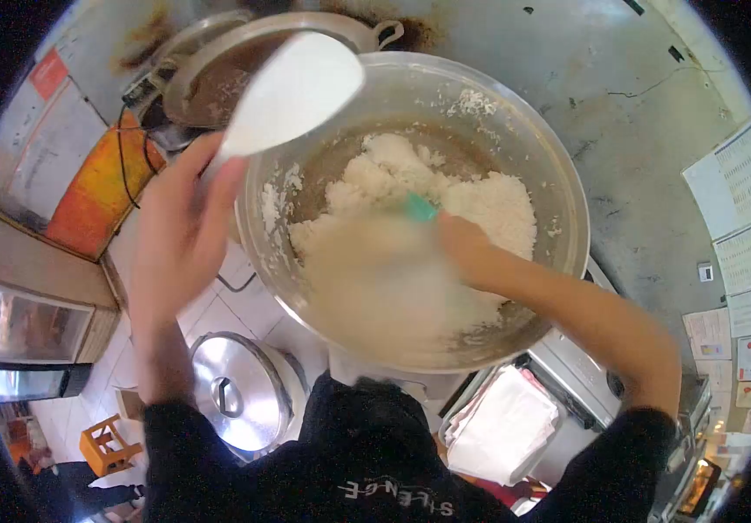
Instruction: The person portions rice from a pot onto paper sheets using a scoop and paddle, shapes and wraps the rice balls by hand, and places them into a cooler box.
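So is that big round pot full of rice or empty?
Neither: the pot is partly filled. White rice is heaped inside, but plenty of metal wall shows around it, with bits stuck on.

The white paddle (301,91) tilts near heaped white rice (493,205).

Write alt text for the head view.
The right hand grips a green object over partly blurred white rice in a large metal pot, while the left hand holds up a white paddle. A lidded container stands nearby.
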Tool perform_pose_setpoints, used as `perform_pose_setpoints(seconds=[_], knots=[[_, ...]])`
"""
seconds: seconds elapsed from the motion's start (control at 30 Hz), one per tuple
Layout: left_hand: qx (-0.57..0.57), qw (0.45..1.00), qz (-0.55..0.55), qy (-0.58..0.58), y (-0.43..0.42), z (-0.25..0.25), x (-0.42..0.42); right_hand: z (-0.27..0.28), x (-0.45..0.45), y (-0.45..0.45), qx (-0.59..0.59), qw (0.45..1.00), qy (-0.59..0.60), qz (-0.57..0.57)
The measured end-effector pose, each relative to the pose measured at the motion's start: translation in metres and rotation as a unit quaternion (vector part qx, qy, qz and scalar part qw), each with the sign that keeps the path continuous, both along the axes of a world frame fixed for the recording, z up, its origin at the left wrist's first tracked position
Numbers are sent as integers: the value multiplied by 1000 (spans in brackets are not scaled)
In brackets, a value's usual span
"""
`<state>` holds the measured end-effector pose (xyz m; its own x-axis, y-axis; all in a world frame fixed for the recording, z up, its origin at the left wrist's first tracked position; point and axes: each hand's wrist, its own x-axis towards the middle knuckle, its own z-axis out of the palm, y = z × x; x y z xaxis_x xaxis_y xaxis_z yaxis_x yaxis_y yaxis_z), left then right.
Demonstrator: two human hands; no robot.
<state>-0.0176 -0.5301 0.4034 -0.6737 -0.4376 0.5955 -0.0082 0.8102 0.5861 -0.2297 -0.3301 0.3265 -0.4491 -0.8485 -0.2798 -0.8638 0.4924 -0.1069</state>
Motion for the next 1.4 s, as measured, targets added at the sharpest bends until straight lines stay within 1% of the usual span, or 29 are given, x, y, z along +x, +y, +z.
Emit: perform_pose_setpoints(seconds=[0.03,0.1,0.13,0.2,0.3,0.33,0.4,0.43,0.5,0.53,0.6,0.63,0.7,0.73,0.8,0.83,0.87,0.9,0.93,1.0,1.03,1.1,1.13,1.2,1.23,1.27,1.3,1.33,1.4], knots=[[12,1000,-6,-3,-1,-15,12,-16,-3,-9,12,1000,-3,-6],[181,977,92,63,-3,-45,35,-39,-12,-27,105,992,45,59],[195,974,97,57,-5,-62,44,-41,-14,-34,119,990,40,64],[282,946,88,131,-4,-99,59,-42,-19,-48,180,982,56,-15],[406,889,133,163,15,-141,70,-44,-26,-58,206,973,98,-22],[411,890,132,145,22,-151,72,-41,-29,-60,212,972,95,-22],[420,889,132,129,31,-166,78,-31,-39,-65,218,969,72,-89],[419,893,109,126,34,-172,81,-30,-49,-61,223,968,74,-87],[424,893,93,121,36,-178,84,-30,-70,-49,70,985,50,-152],[419,897,94,108,37,-180,85,-24,-78,-48,76,985,49,-150],[413,899,100,103,38,-179,80,0,-87,-52,8,977,-51,-205],[416,898,101,105,40,-185,81,18,-75,-61,10,978,-49,-204],[423,891,119,115,51,-198,84,49,-39,-81,127,946,-221,-199],[426,888,124,117,55,-201,86,49,-37,-84,127,946,-221,-200],[435,888,110,96,61,-202,86,47,-38,-87,167,920,-329,-133],[439,888,105,88,63,-202,85,28,-49,-84,167,918,-332,-136],[432,890,111,101,65,-204,82,-7,-68,-78,35,990,-137,8],[428,890,113,107,68,-204,80,-33,-84,-77,-99,981,69,152],[425,891,115,112,71,-203,79,-46,-93,-82,-98,982,67,149],[425,893,119,84,76,-197,79,-64,-101,-94,-86,990,14,108],[426,893,120,82,78,-195,75,-58,-95,-94,-84,991,12,107],[368,912,137,120,81,-191,65,-38,-77,-92,92,986,-96,99],[367,912,136,119,83,-190,64,-40,-68,-84,91,986,-96,99],[388,898,141,155,88,-190,58,-40,-51,-64,99,979,-157,90],[387,898,138,160,88,-189,56,-29,-40,-60,98,980,-151,89],[396,896,127,158,89,-186,56,-13,-27,-61,175,956,-234,-17],[405,893,118,156,90,-184,55,-4,-18,-63,249,909,-311,-121],[405,892,121,161,90,-184,54,-5,-13,-62,250,911,-306,-118],[365,918,117,98,90,-183,56,-14,-6,-58,266,879,-391,-64]])
